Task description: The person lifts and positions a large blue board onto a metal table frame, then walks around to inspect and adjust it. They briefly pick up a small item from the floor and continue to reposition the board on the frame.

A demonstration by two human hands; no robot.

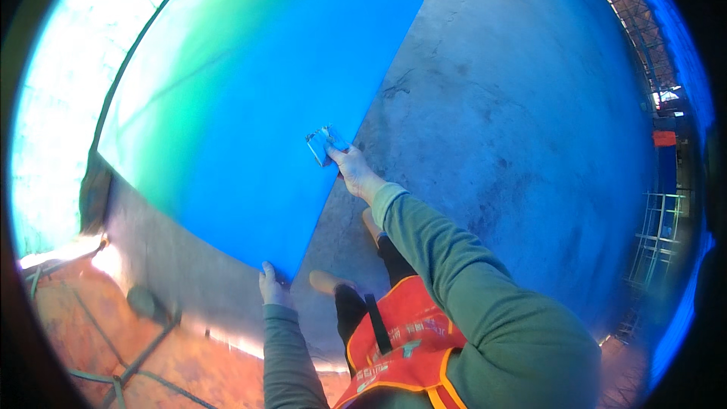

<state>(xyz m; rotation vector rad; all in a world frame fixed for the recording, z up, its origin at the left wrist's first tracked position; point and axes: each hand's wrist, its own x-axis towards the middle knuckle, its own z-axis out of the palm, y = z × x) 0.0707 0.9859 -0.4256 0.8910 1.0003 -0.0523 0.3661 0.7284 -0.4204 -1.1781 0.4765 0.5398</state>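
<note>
In the head view, a large blue sheet (284, 106) lies across the grey floor (485, 121), ahead and to the left of the person, its far left side washed to green and white by glare. Its longer axis seems to run from lower left to upper right, though the lens bends the edges. The right hand (353, 170) reaches over the sheet's right edge, about midway along it, with fingers closed on the near end of a small, pale-blue flat block (321, 146); the thumb lies on top and the block projects up and left from the fingertips, over the sheet. Whether its whole underside touches the sheet cannot be told. The left hand (271, 285) is at the sheet's near right corner, one finger raised at the edge; whether the fingers pinch the sheet or only rest against it does not show. The right hand is nearer the sheet's middle, the left nearer its close end. The floor is stained and scuffed. Orange ground (193, 367) crossed by dark bars lies lower left, a pale metal frame (657, 235) stands at the far right, and a red vest (401, 333) covers the person's front.
</note>
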